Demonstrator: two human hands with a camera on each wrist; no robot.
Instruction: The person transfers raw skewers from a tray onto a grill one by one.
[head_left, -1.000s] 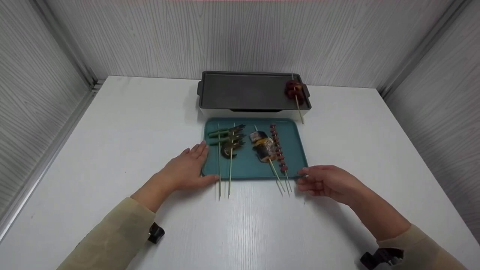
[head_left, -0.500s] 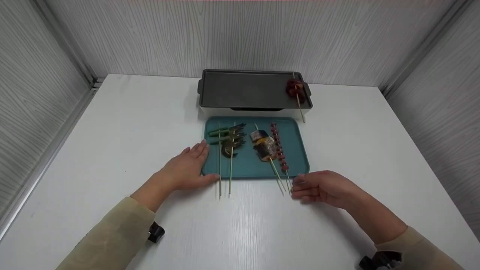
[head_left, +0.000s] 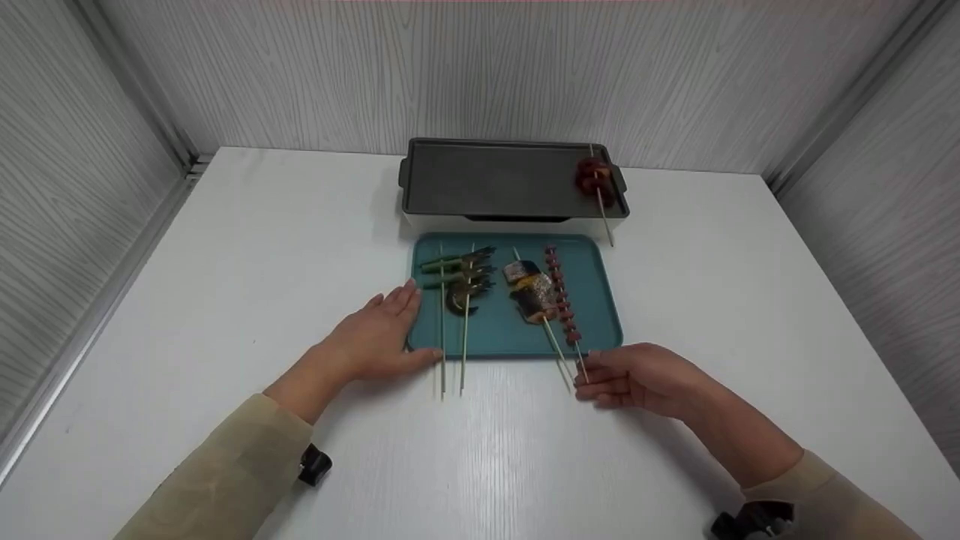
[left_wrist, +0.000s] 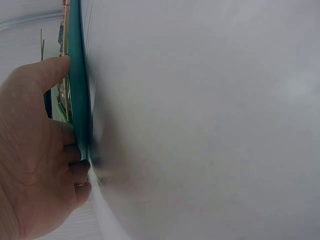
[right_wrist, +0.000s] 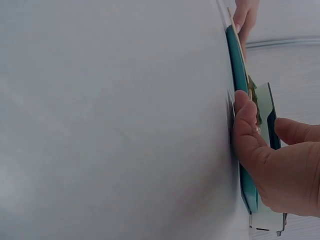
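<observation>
- Left hand (head_left: 379,337): fingers extended along left edge of tray (head_left: 495,330).
- Right hand (head_left: 634,379): not gripping, near front-right corner.
- Red skewer (head_left: 563,301) — probably light, stiff; hold bare end.

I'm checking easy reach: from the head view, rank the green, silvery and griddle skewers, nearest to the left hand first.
1. Green skewer: left side of the tray, beside the left hand.
2. Silvery skewer: right of the tray's middle.
3. Griddle skewer: right end of the griddle.
</observation>
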